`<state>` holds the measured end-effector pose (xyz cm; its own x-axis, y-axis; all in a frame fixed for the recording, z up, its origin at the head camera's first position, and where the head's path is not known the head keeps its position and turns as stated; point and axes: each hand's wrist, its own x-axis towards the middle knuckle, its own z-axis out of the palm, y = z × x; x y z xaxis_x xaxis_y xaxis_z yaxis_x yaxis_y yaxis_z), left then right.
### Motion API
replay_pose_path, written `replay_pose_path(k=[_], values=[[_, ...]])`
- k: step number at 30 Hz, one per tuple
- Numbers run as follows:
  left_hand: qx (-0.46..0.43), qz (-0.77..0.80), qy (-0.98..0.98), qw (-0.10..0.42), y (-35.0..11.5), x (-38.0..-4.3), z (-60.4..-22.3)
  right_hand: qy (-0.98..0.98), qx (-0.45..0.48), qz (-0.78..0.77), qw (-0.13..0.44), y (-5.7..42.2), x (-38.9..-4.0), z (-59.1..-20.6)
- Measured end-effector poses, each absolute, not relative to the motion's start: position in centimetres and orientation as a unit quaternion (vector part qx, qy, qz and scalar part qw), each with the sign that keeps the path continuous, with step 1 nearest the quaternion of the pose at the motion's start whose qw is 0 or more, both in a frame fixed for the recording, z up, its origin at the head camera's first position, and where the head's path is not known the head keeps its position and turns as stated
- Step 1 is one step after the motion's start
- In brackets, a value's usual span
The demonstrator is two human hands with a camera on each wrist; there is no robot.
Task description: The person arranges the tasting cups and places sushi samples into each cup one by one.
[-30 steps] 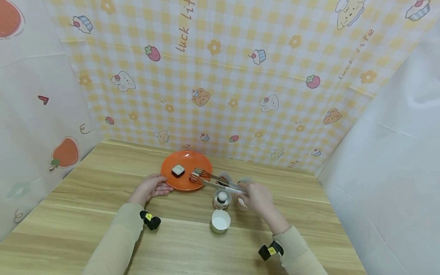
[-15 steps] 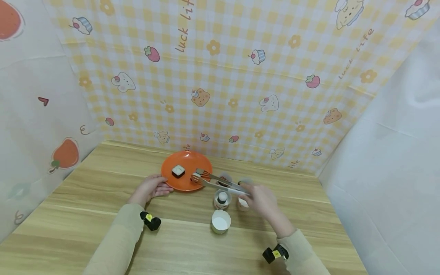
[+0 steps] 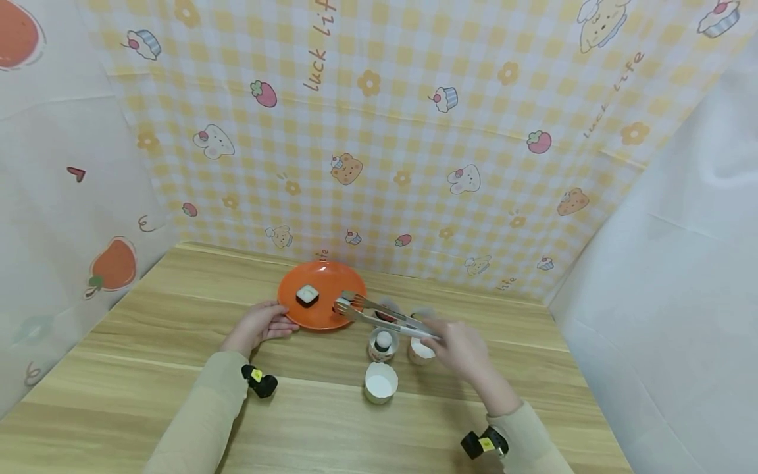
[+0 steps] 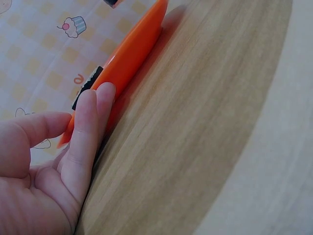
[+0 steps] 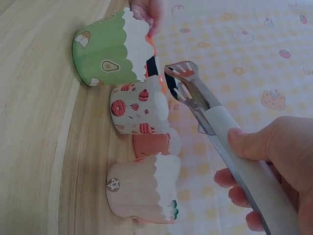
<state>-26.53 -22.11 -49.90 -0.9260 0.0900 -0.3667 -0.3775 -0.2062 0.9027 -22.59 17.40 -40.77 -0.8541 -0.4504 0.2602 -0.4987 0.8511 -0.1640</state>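
My left hand pinches the near left rim of an orange plate, thumb on the rim and fingers along its underside. One square sushi piece, white on top with dark sides, lies on the plate's left half. Metal tongs with a pale handle are gripped in my right hand. Between the tongs' slotted tips sits another sushi piece, its dark side showing in the right wrist view. In the head view the tips overlap the plate's right part.
Several scalloped paper cups stand right of the plate. The nearest is a green cup, with a printed cup behind it holding a white and dark piece. A red cup and a beige cup stand beyond. A patterned cloth backs the table.
My right hand has drawn back to the right with the tongs, and the sushi piece in their tips has shifted slightly right across the plate. My left hand stays at the rim.
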Motion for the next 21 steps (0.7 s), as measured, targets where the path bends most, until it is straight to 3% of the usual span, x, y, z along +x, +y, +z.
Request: replay_pose_path(k=[21], values=[[-0.114,0.768,0.611,0.154,-22.1,-26.6,-50.1,-0.95,0.251,0.131,0.134,19.8,-21.7,-39.9]])
